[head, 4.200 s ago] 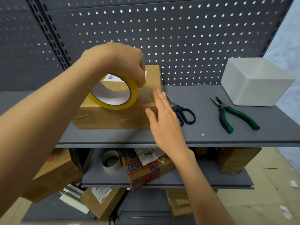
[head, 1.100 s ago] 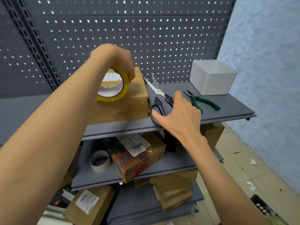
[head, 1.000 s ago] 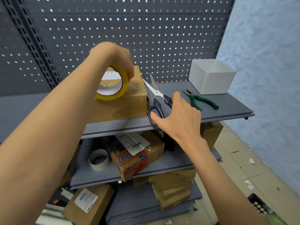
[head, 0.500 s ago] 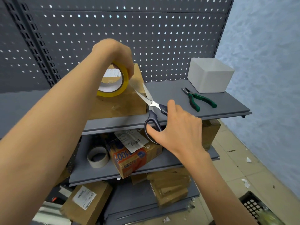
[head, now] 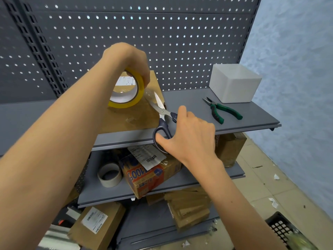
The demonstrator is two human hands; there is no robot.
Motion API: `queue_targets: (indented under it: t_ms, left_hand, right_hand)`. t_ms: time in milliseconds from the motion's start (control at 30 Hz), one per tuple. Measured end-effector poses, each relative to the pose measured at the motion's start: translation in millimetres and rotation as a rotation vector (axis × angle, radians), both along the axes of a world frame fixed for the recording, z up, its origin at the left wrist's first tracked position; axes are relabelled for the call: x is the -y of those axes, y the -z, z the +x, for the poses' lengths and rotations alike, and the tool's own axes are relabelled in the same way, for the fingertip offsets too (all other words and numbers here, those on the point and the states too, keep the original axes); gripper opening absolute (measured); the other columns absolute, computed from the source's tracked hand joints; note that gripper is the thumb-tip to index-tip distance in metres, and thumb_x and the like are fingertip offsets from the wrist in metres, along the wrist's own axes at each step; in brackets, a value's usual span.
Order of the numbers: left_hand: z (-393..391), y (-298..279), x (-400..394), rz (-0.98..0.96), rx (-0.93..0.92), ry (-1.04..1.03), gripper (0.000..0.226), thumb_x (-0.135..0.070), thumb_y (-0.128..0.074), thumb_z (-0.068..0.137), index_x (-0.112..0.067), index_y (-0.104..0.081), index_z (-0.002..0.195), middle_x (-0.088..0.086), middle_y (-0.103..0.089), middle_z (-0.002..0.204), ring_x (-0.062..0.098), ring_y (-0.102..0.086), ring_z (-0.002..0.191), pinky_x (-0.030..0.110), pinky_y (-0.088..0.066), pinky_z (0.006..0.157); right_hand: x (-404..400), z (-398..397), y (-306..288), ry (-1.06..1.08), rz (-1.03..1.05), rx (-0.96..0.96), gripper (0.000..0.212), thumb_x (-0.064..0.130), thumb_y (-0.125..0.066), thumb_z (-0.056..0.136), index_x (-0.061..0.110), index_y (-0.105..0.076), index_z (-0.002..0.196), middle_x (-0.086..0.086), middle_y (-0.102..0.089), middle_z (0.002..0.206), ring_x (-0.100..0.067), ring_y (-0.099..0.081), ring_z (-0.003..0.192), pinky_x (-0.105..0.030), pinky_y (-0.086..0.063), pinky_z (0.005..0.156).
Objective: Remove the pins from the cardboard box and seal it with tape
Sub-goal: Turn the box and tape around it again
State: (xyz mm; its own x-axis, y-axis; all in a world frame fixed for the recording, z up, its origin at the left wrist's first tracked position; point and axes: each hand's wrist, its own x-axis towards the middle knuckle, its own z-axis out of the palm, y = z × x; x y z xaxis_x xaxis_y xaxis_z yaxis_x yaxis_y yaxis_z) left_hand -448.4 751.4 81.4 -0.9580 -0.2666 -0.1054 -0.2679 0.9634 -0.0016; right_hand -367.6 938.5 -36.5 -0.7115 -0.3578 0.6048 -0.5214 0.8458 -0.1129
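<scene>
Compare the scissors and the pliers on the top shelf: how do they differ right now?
The scissors have dark handles; the pliers have green ones. The right hand grips the scissors, blades open over the cardboard box; the pliers lie untouched beside the white box. Both are two-handled tools.

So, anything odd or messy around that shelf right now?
The printed carton on the lower shelf sits tilted, overhanging the front edge. Torn paper scraps litter the floor. The top shelf looks orderly.

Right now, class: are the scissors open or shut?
Open. The scissors show two blades spread in a V over the box, beside the tape, with the right hand gripping the handles.
</scene>
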Motion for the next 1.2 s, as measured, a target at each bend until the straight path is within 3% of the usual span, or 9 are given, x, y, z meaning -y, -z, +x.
queue_targets:
  t_ms: [133, 200, 300, 500, 733, 867, 1067, 1200]
  left_hand:
    - [0.3, 0.4, -1.8, -0.005, -0.006, 0.012, 0.031, -0.031, -0.071, 0.075, -0.005, -0.068, 0.092, 0.016, -0.067, 0.095, 0.030, -0.061, 0.082, 0.038, -0.050, 0.074]
    - [0.2, 0.1, -1.5, -0.010, -0.007, 0.011, 0.031, -0.031, -0.071, 0.075, -0.005, -0.068, 0.091, 0.015, -0.067, 0.094, 0.030, -0.061, 0.082, 0.040, -0.051, 0.077]
    - [-0.9, 0.0, -1.3, -0.016, 0.002, 0.011, 0.033, -0.032, -0.071, 0.074, -0.004, -0.070, 0.092, 0.015, -0.067, 0.090, 0.028, -0.057, 0.074, 0.039, -0.052, 0.075]
    - [-4.2, 0.2, -2.3, -0.049, 0.016, 0.012, 0.028, -0.032, -0.072, 0.071, -0.008, -0.069, 0.086, 0.009, -0.061, 0.080, 0.026, -0.053, 0.069, 0.037, -0.050, 0.072]
    - [-8.8, 2.4, -1.2, -0.052, 0.019, 0.015, 0.030, -0.032, -0.071, 0.072, -0.007, -0.070, 0.090, 0.011, -0.063, 0.084, 0.028, -0.057, 0.074, 0.041, -0.052, 0.080]
    - [-11.2, 2.7, -2.2, -0.078, 0.023, 0.013, 0.025, -0.033, -0.071, 0.072, -0.011, -0.065, 0.083, 0.009, -0.059, 0.080, 0.027, -0.052, 0.071, 0.036, -0.049, 0.072]
    - [-11.4, 2.4, -2.0, -0.072, 0.032, 0.015, 0.033, -0.030, -0.070, 0.075, -0.004, -0.070, 0.094, 0.011, -0.060, 0.082, 0.026, -0.052, 0.071, 0.034, -0.046, 0.068]
    - [-12.0, 1.8, -3.4, -0.097, 0.042, 0.006, 0.024, -0.031, -0.070, 0.073, -0.009, -0.067, 0.083, 0.009, -0.058, 0.078, 0.027, -0.049, 0.068, 0.033, -0.043, 0.065]
  right_hand:
    - [13.9, -2.1, -7.8, 0.059, -0.003, -0.007, 0.063, 0.063, -0.069, 0.056, 0.015, -0.032, 0.070, 0.005, -0.029, 0.053, -0.014, -0.022, 0.042, -0.017, 0.004, 0.049]
    - [16.5, -3.1, -9.4, 0.069, 0.052, -0.033, 0.061, 0.065, -0.065, 0.065, 0.014, -0.033, 0.077, 0.003, -0.035, 0.060, -0.016, -0.028, 0.048, -0.021, 0.000, 0.046]
    - [16.9, -5.9, -11.2, -0.014, 0.095, 0.106, 0.052, 0.060, -0.050, 0.084, 0.013, -0.030, 0.090, 0.000, -0.042, 0.078, -0.019, -0.037, 0.063, -0.024, -0.009, 0.045]
    - [21.3, -6.1, -16.8, -0.020, 0.101, 0.136, 0.048, 0.056, -0.047, 0.088, 0.011, -0.041, 0.102, 0.000, -0.043, 0.080, -0.018, -0.037, 0.063, -0.024, -0.011, 0.045]
    - [23.1, -7.7, -19.5, -0.022, 0.084, 0.152, 0.041, 0.049, -0.048, 0.091, 0.010, -0.044, 0.104, -0.001, -0.045, 0.081, -0.019, -0.042, 0.065, -0.023, -0.012, 0.045]
    - [24.4, -7.9, -20.5, -0.041, 0.087, 0.157, 0.037, 0.044, -0.049, 0.092, 0.010, -0.044, 0.104, -0.003, -0.059, 0.091, -0.022, -0.062, 0.080, -0.022, -0.012, 0.045]
    - [25.3, -7.0, -22.6, -0.051, 0.085, 0.152, 0.029, 0.037, -0.051, 0.094, 0.010, -0.046, 0.105, -0.003, -0.062, 0.095, -0.022, -0.064, 0.085, -0.021, -0.012, 0.045]
    - [26.3, -7.3, -21.9, -0.055, 0.085, 0.150, 0.027, 0.033, -0.051, 0.095, 0.009, -0.047, 0.107, -0.003, -0.064, 0.099, -0.022, -0.065, 0.089, -0.020, -0.011, 0.044]
